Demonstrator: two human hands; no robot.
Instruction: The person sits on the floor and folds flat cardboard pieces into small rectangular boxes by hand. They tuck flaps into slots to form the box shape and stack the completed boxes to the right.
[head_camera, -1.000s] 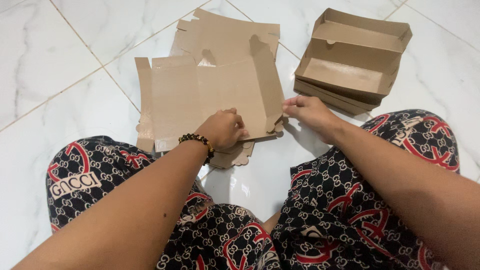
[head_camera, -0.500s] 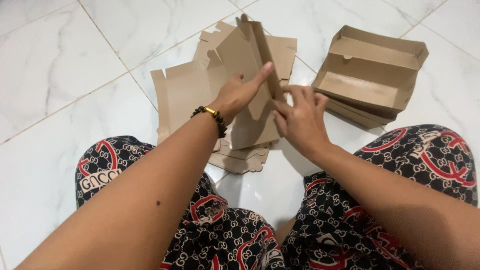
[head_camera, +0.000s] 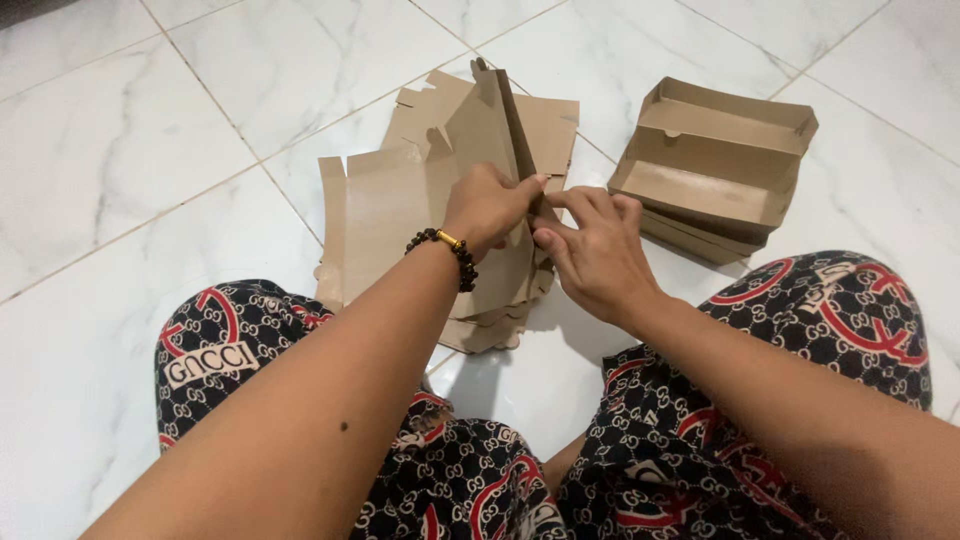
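Left hand (head_camera: 487, 205) and right hand (head_camera: 595, 250), each grip clamped, pinch a flat brown cardboard blank's (head_camera: 480, 150) raised flap.

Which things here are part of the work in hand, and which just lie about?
In hand: left hand and right hand gripping a raised cardboard blank; flat cardboard blanks beneath.
Lying about: stack of folded cardboard boxes; white tiled floor.

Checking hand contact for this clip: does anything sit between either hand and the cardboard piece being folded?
Nothing visible does. The left hand and right hand both grip the raised cardboard blank directly, above the stack of flat blanks. The folded boxes sit apart, to the right.
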